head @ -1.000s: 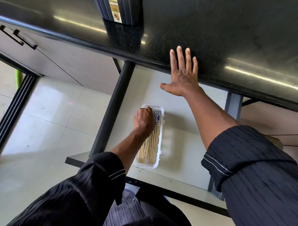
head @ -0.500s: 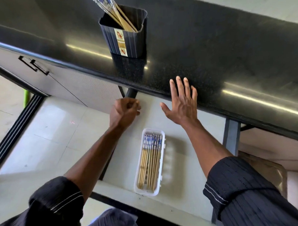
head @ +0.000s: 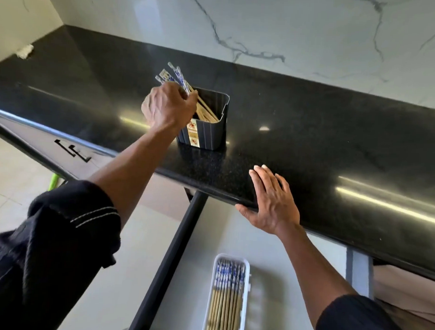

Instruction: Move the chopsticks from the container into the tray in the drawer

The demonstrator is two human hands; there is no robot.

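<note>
A dark ribbed container [head: 207, 130] stands on the black countertop [head: 311, 133] and holds several bamboo chopsticks [head: 176, 77] with blue-patterned tops that lean left. My left hand [head: 168, 107] is closed around those chopsticks at the container's left rim. Below, in the open drawer [head: 183, 274], a white tray [head: 246, 284] holds several chopsticks laid side by side. My right hand [head: 272, 201] lies flat with fingers spread on the counter's front edge, thumb under the lip.
A marble wall backs the counter. A white scrap [head: 24, 51] lies at the far left corner. Closed cabinet fronts with black handles [head: 72, 151] are at lower left. The drawer's dark left rail [head: 168, 262] runs diagonally below the counter.
My left hand left the tray in the drawer, rose past the counter edge and closed on the chopsticks in the container. My view tilted upward. The right hand stayed on the counter edge.
</note>
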